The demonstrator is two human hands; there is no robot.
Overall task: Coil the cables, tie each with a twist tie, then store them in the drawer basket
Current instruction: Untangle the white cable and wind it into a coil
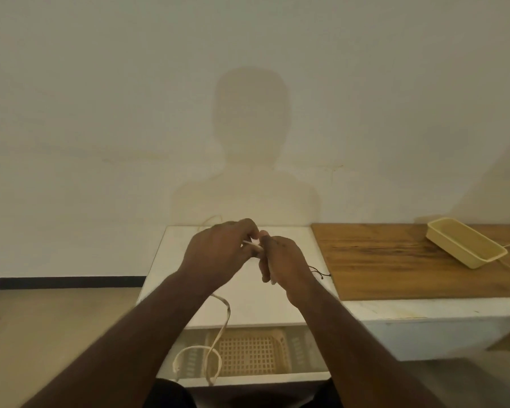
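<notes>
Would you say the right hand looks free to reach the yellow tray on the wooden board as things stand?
Probably not yet: the right hand has its grip on the white cable, as does the left hand. The path to the yellow tray over the wooden board looks unobstructed.

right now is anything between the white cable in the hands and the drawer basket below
Nothing visible. The drawer is open, and the drawer basket lies uncovered below both hands. The white cable, held by the left hand and right hand, already dangles over it.

Both hands (248,254) pinch white cable (223,319) — drawer basket (248,354) below.
</notes>
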